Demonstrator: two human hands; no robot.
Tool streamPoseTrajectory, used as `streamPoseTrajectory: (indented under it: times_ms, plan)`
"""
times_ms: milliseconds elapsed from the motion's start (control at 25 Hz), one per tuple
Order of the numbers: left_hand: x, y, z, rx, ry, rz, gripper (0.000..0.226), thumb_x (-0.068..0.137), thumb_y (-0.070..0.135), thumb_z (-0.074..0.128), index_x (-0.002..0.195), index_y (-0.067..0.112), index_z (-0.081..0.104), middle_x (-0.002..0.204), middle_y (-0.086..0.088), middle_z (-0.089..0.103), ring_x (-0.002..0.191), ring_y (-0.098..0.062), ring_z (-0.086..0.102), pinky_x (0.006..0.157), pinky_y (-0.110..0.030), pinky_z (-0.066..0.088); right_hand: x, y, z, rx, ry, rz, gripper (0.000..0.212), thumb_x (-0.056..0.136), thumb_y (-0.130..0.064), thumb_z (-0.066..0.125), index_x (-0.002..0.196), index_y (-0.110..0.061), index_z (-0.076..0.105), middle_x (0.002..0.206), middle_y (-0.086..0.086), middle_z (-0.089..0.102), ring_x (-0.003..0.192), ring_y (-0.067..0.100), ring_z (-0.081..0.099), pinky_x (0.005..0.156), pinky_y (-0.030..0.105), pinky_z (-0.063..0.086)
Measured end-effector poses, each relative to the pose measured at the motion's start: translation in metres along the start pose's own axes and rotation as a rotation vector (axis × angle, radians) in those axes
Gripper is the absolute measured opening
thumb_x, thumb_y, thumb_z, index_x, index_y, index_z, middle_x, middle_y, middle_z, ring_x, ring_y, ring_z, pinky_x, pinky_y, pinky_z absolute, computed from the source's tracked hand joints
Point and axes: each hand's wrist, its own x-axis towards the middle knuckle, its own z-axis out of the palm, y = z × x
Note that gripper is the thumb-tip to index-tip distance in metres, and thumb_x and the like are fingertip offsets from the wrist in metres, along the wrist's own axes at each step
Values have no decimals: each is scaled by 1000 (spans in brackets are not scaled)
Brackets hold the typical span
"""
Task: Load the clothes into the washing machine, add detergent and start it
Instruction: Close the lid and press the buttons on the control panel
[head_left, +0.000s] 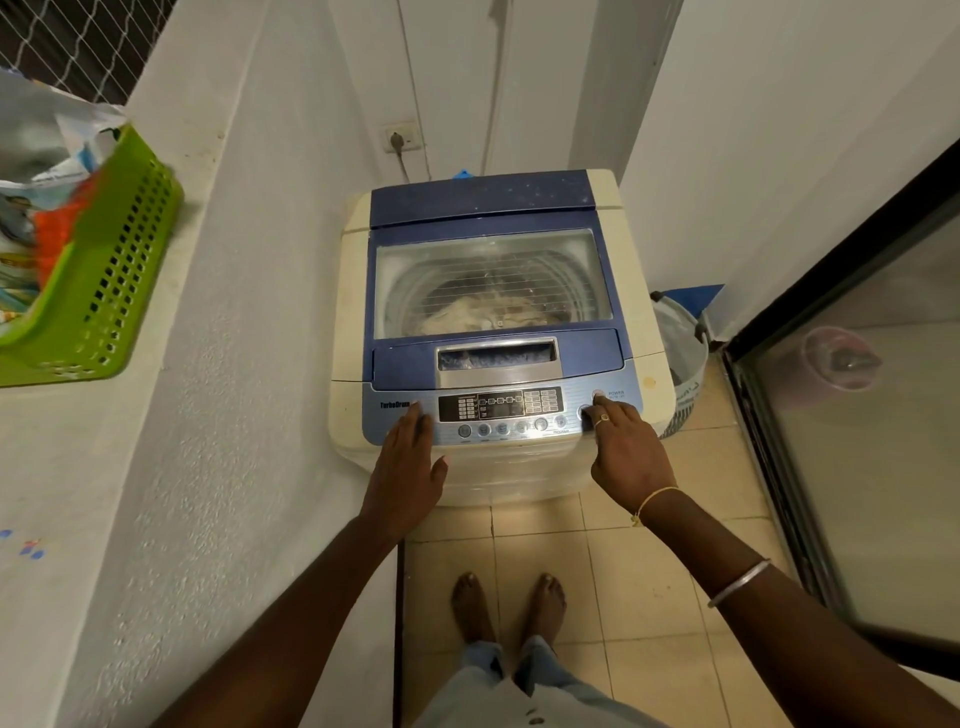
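Observation:
A top-loading washing machine (631, 249) with a blue lid stands in front of me, lid closed. Pale clothes (483, 312) show in the drum through the lid's window. The control panel (501, 405) runs along the front edge, with a dark display and a row of round buttons. My left hand (408, 470) lies flat on the panel's left end, fingers together, holding nothing. My right hand (626, 447) is at the panel's right end, a fingertip touching the power button (598, 396).
A green plastic basket (111, 270) with packets and a plastic bag sits on the white ledge at left. A laundry basket (683, 353) stands on the tiled floor right of the machine. A glass sliding door (852, 426) lines the right side. A wall socket (401, 137) is behind the machine.

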Motion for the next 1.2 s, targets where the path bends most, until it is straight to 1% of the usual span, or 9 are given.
streamPoseTrajectory:
  times_ms: [160, 360, 480, 600, 720, 800, 920, 1040, 1200]
  plan:
    - [0, 3, 1, 8, 0, -5, 73, 96, 29, 64, 155, 5, 28, 165, -16, 19, 152, -33, 23, 119, -43, 28, 12, 3, -9, -6, 33, 8, 51, 68, -1, 61, 117, -16, 64, 117, 4, 66, 108, 28, 55, 79, 39, 51]
    - [0, 6, 2, 17, 4, -13, 74, 95, 30, 65, 155, 4, 30, 165, -16, 20, 151, -34, 23, 120, -43, 27, 31, 1, -30, -102, -29, 13, 36, 79, -8, 59, 114, -18, 63, 105, 5, 69, 105, 26, 57, 81, 38, 50]
    - [-1, 7, -3, 6, -20, -15, 74, 96, 31, 63, 156, 5, 27, 166, -15, 16, 152, -33, 20, 121, -42, 25, 23, -1, -33, -141, -80, -10, 48, 78, -7, 59, 124, -19, 59, 121, 3, 65, 113, 24, 55, 88, 36, 48]
    - [0, 3, -8, 4, -50, -1, 74, 97, 34, 62, 156, 7, 26, 167, -13, 14, 153, -31, 19, 121, -42, 26, 1, 2, -15, -94, -75, -14, 64, 74, -5, 61, 136, -17, 54, 148, 4, 48, 129, 26, 47, 100, 38, 47]
    - [0, 0, -9, 16, -53, 15, 76, 96, 36, 63, 157, 9, 25, 167, -12, 13, 153, -32, 19, 121, -42, 26, -17, -1, 5, -80, -25, -38, 58, 74, -3, 65, 132, -10, 60, 149, 10, 48, 132, 28, 46, 106, 40, 46]
    - [-1, 2, -8, 27, -52, 25, 76, 96, 37, 62, 157, 9, 25, 167, -13, 11, 153, -32, 18, 122, -41, 23, -25, -9, 16, -73, -19, -83, 54, 79, -10, 67, 132, -7, 59, 147, 14, 49, 133, 31, 47, 107, 42, 45]
    - [-3, 8, -7, 45, -46, 33, 77, 96, 37, 61, 157, 10, 24, 167, -15, 8, 154, -33, 14, 122, -42, 19, -27, -26, 25, -57, -23, -123, 53, 86, -20, 64, 136, -8, 55, 149, 14, 47, 137, 32, 44, 109, 44, 43]
    - [-9, 14, -2, 89, -39, 65, 80, 94, 38, 62, 157, 10, 23, 166, -19, 10, 154, -36, 14, 124, -48, 18, -28, -44, 27, -46, -41, -145, 55, 89, -25, 59, 141, -10, 51, 153, 12, 42, 142, 30, 38, 113, 44, 39]
    - [-15, 27, 2, 63, -66, 96, 81, 96, 39, 58, 159, 12, 15, 168, -15, 2, 155, -33, 6, 123, -45, 10, -31, -62, 29, -59, -95, -188, 63, 93, -29, 53, 151, -10, 37, 160, 10, 29, 149, 29, 26, 117, 45, 31]
